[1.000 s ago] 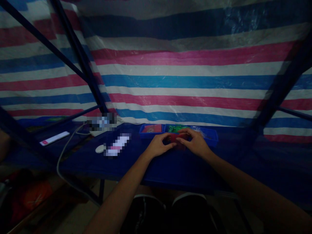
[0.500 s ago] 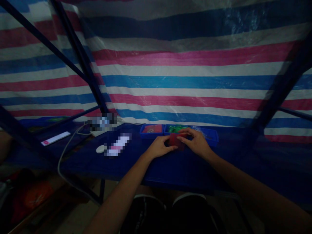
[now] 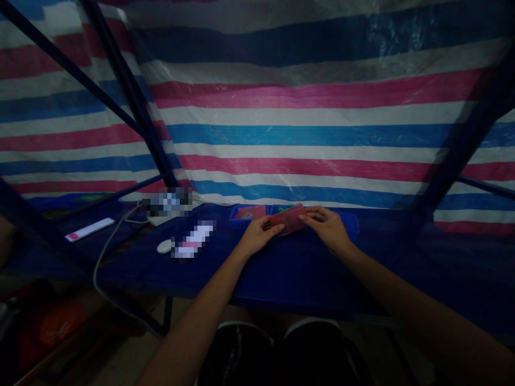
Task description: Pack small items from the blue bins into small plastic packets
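Note:
A flat, reddish see-through piece like a small plastic bag (image 3: 291, 219) is stretched between my two hands above the blue table (image 3: 277, 279). My left hand (image 3: 256, 236) pinches its lower left end between thumb and fingers. At its right end, the thumb and fingertips of my right hand (image 3: 328, 228) are closed on it. Just behind are blue trays: the left tray (image 3: 238, 223) holds pink-red pieces, and green bits (image 3: 282, 208) show in the middle one. My right hand and the bag partly hide the middle tray and the right tray (image 3: 352, 224).
Left of my hands lie a white round object (image 3: 164, 246) and a blurred-out, phone-like item (image 3: 196, 239). A pale cable (image 3: 97, 262) runs over the table's left side. Blue metal posts (image 3: 148, 134) frame the bench, with a striped tarp (image 3: 306, 118) behind.
The reddish bag was bunched and blurred between my hands; now it is spread out flat and tilted, its right end higher. My right hand has shifted slightly right.

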Demonstrator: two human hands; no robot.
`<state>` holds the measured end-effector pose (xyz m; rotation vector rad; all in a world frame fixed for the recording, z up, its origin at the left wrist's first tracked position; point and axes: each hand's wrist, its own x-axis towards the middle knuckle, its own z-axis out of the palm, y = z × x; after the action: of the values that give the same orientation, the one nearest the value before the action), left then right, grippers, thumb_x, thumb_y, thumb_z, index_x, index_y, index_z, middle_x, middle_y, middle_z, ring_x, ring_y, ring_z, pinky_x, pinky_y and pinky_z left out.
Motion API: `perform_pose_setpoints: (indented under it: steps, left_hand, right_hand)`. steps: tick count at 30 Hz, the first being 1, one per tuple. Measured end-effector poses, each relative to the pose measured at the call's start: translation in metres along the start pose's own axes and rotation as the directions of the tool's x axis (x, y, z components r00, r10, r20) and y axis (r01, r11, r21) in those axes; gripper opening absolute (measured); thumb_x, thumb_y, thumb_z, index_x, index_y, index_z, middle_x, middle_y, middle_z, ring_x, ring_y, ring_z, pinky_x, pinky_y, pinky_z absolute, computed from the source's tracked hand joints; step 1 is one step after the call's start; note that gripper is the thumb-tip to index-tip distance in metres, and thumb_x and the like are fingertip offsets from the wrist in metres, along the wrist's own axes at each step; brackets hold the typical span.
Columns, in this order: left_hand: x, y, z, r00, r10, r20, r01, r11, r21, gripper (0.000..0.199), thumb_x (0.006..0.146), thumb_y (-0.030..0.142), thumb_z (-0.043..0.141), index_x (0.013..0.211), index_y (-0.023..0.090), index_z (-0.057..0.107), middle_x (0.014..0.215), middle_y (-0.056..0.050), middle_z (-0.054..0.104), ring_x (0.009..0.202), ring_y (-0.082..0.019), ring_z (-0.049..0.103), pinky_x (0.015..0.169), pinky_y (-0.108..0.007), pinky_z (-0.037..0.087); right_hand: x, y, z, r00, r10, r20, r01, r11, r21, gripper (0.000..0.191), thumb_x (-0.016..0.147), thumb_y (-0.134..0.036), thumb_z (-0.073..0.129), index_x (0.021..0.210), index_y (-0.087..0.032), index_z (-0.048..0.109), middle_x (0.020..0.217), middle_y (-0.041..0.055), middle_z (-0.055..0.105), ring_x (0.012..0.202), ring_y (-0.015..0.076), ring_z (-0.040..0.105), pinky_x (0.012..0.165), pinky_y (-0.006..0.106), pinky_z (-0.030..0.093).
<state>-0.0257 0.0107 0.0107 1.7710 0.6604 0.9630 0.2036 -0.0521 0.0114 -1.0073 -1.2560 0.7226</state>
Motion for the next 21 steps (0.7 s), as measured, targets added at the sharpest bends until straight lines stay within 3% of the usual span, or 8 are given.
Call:
perform_pose_setpoints:
  steps: [4, 7, 11, 14, 18, 19, 21]
  left_hand:
    - [0.005, -0.002, -0.004, 0.997, 0.027, -0.073, -0.032, 0.997, -0.066, 0.044, 0.082, 0.044, 0.078, 0.114, 0.014, 0.071, 0.111, -0.012, 0.077, 0.097, -0.023, 0.073, 0.089, -0.037, 0.057]
    - [0.007, -0.002, -0.012, 0.965, 0.112, -0.238, -0.105, 0.994, 0.042, 0.046, 0.086, 0.049, 0.073, 0.116, 0.015, 0.069, 0.108, -0.011, 0.076, 0.093, -0.022, 0.073, 0.080, -0.033, 0.057]
    - [0.009, -0.004, -0.032, 0.838, 0.215, -0.502, -0.089, 0.961, 0.264, 0.046, 0.091, 0.055, 0.063, 0.119, 0.017, 0.069, 0.106, -0.008, 0.075, 0.091, -0.021, 0.070, 0.077, -0.030, 0.056]
    - [0.010, -0.005, -0.052, 0.735, 0.248, -0.631, -0.035, 0.943, 0.330, 0.053, 0.093, 0.054, 0.061, 0.130, 0.016, 0.063, 0.104, -0.009, 0.074, 0.086, -0.021, 0.069, 0.076, -0.031, 0.055]
    - [0.008, 0.004, -0.071, 0.641, 0.394, -0.659, 0.024, 0.848, 0.530, 0.044, 0.097, 0.048, 0.057, 0.128, 0.018, 0.065, 0.114, -0.010, 0.071, 0.096, -0.022, 0.066, 0.087, -0.035, 0.053]
    - [0.008, 0.007, -0.072, 0.635, 0.432, -0.640, 0.041, 0.808, 0.587, 0.041, 0.098, 0.046, 0.055, 0.127, 0.019, 0.066, 0.117, -0.011, 0.069, 0.098, -0.023, 0.065, 0.090, -0.036, 0.052]
    - [0.009, 0.012, -0.071, 0.664, 0.487, -0.568, 0.067, 0.717, 0.694, 0.036, 0.099, 0.042, 0.053, 0.125, 0.021, 0.069, 0.116, -0.011, 0.067, 0.099, -0.024, 0.064, 0.093, -0.037, 0.051]
  right_hand:
    - [0.000, 0.003, 0.000, 1.000, 0.026, 0.008, -0.026, 1.000, 0.013, 0.036, 0.076, -0.047, 0.082, 0.100, -0.021, 0.071, 0.091, 0.0049, 0.078, 0.083, 0.0209, 0.074, 0.084, 0.036, 0.058]
    - [0.001, 0.004, -0.001, 0.999, 0.044, 0.012, -0.044, 0.999, 0.010, 0.036, 0.077, -0.047, 0.081, 0.100, -0.021, 0.071, 0.087, 0.0048, 0.078, 0.079, 0.0203, 0.073, 0.079, 0.035, 0.058]
    - [0.003, 0.006, -0.003, 0.998, 0.045, 0.032, -0.044, 0.999, -0.031, 0.036, 0.079, -0.047, 0.078, 0.103, -0.021, 0.070, 0.090, 0.0061, 0.079, 0.081, 0.0213, 0.074, 0.077, 0.035, 0.058]
    - [0.002, 0.006, -0.002, 0.998, 0.038, 0.058, -0.035, 0.998, -0.049, 0.034, 0.081, -0.048, 0.076, 0.102, -0.022, 0.069, 0.091, 0.0062, 0.079, 0.084, 0.0218, 0.075, 0.078, 0.035, 0.058]
    - [0.001, 0.005, 0.001, 0.995, 0.048, 0.088, -0.045, 0.998, -0.036, 0.033, 0.081, -0.047, 0.077, 0.099, -0.021, 0.070, 0.090, 0.0067, 0.079, 0.086, 0.0224, 0.075, 0.080, 0.036, 0.059]
    - [0.000, 0.006, 0.002, 0.994, 0.047, 0.096, -0.044, 0.998, -0.035, 0.033, 0.081, -0.047, 0.077, 0.098, -0.021, 0.070, 0.090, 0.0067, 0.079, 0.086, 0.0224, 0.075, 0.080, 0.036, 0.059]
    - [0.000, 0.007, 0.004, 0.992, 0.040, 0.116, -0.036, 0.999, -0.039, 0.032, 0.081, -0.047, 0.077, 0.098, -0.021, 0.070, 0.090, 0.0064, 0.079, 0.085, 0.0220, 0.075, 0.081, 0.036, 0.059]
